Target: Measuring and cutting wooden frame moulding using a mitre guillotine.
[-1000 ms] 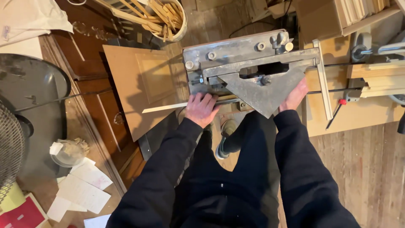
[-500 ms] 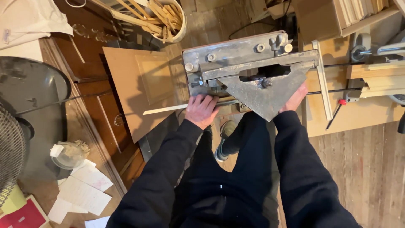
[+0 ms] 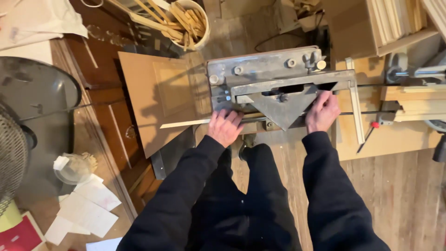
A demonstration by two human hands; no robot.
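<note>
The person stands at a grey metal cutting machine [image 3: 278, 86] and looks down at it. The left hand [image 3: 225, 127] lies flat on a long thin strip of wood [image 3: 186, 123], with the fingers spread and pressing down on it. The strip lies across the front of the machine, and its loose end sticks out to the left over a brown board [image 3: 155, 100]. The right hand [image 3: 322, 110] rests on the right side of the machine, just beside the grey triangle part [image 3: 283, 109]. Its fingers are bent over the metal edge there, but I cannot tell if they hold anything tight.

Both arms are in black sleeves. A shoe [image 3: 236, 149] shows below the machine, between the arms.

Behind the machine stands a white bucket [image 3: 197, 28] full of wood sticks. To the right lie more wood pieces [image 3: 413, 102] and a thin rod with a red tip [image 3: 367, 135]. On the left are a dark round tray [image 3: 37, 97] and some white papers [image 3: 88, 209] on the floor
</note>
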